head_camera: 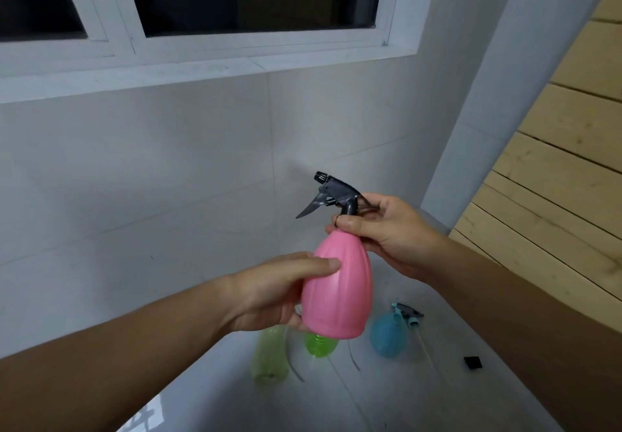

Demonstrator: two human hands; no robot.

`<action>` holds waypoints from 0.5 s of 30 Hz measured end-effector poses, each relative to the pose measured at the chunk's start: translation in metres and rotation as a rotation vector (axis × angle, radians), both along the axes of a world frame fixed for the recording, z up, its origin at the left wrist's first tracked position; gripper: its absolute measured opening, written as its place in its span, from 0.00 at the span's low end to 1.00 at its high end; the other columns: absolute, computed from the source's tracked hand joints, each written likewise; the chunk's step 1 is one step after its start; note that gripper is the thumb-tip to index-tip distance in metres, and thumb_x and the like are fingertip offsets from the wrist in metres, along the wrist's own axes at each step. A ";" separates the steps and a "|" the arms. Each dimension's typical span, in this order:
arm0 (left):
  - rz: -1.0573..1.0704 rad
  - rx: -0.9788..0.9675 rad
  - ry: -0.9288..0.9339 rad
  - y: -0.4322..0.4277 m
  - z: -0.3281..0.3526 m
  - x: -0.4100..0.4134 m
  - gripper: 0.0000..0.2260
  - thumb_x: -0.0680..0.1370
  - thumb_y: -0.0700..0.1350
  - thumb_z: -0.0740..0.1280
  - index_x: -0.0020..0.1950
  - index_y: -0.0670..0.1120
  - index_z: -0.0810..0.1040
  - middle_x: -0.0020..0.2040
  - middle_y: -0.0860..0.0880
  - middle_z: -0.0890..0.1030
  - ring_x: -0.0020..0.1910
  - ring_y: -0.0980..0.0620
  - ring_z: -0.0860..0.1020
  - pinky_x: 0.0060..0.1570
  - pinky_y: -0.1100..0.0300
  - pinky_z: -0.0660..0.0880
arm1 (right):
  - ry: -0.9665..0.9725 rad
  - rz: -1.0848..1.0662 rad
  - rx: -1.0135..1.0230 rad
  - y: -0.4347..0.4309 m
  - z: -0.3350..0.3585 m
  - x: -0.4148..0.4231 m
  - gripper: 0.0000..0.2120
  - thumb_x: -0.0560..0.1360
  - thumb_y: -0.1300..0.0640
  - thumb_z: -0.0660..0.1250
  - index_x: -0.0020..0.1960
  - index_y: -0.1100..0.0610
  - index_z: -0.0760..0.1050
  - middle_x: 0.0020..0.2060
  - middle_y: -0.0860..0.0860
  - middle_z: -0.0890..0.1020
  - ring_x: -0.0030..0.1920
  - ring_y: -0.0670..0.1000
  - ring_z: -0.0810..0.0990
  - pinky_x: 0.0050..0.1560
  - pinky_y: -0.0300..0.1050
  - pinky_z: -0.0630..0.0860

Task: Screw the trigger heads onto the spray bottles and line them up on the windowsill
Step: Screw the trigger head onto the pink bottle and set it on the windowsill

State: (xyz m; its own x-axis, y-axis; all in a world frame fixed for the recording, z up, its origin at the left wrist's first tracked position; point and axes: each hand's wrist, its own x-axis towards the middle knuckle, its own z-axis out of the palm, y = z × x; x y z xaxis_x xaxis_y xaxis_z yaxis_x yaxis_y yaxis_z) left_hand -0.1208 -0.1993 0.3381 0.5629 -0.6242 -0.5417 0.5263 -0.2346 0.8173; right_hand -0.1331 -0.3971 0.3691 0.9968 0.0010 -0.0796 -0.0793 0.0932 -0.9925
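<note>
I hold a pink ribbed spray bottle (pixel 338 288) in mid-air, tilted slightly left. My left hand (pixel 269 292) wraps its lower body from the left. My right hand (pixel 387 229) pinches the bottle's neck, where a dark grey trigger head (pixel 331 194) sits on top with its nozzle pointing left. Below, on a white surface (pixel 387 398), lie a pale green bottle (pixel 269 356), a bright green bottle (pixel 319 344) partly hidden by the pink one, and a blue bottle (pixel 387 335). A loose blue-grey trigger head (pixel 409 315) with a long tube lies beside the blue bottle. The white windowsill (pixel 202 75) runs above.
A small black square piece (pixel 472 362) lies on the white surface at the right. A white tiled wall (pixel 168 179) stands under the sill. Wooden slats (pixel 555 162) fill the right side. Dark window panes are above.
</note>
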 end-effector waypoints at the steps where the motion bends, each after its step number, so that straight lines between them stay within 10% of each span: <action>1: 0.013 0.032 -0.053 -0.001 0.000 -0.001 0.36 0.66 0.58 0.79 0.70 0.47 0.75 0.64 0.44 0.83 0.61 0.44 0.84 0.56 0.42 0.82 | 0.003 -0.001 -0.006 0.000 -0.001 0.000 0.10 0.71 0.69 0.72 0.51 0.61 0.78 0.46 0.60 0.83 0.56 0.64 0.82 0.61 0.58 0.78; 4: 0.034 0.092 -0.130 -0.005 -0.003 -0.005 0.41 0.61 0.63 0.81 0.71 0.53 0.72 0.64 0.47 0.83 0.60 0.46 0.85 0.51 0.48 0.84 | 0.021 -0.010 -0.014 0.002 -0.003 0.001 0.10 0.71 0.68 0.72 0.50 0.59 0.79 0.49 0.61 0.81 0.54 0.61 0.82 0.59 0.56 0.79; 9: 0.037 -0.023 0.038 -0.003 -0.002 0.001 0.30 0.71 0.58 0.72 0.71 0.48 0.78 0.71 0.39 0.79 0.66 0.40 0.81 0.69 0.37 0.74 | 0.016 0.006 -0.008 0.000 0.001 0.001 0.09 0.72 0.67 0.72 0.50 0.59 0.79 0.47 0.58 0.82 0.54 0.61 0.82 0.60 0.57 0.79; 15: 0.033 0.041 -0.085 -0.002 -0.004 0.002 0.30 0.66 0.59 0.78 0.63 0.47 0.78 0.57 0.44 0.87 0.57 0.44 0.86 0.58 0.40 0.81 | 0.031 0.025 -0.005 -0.001 0.002 -0.003 0.09 0.72 0.67 0.71 0.51 0.59 0.79 0.47 0.58 0.84 0.49 0.54 0.85 0.48 0.46 0.83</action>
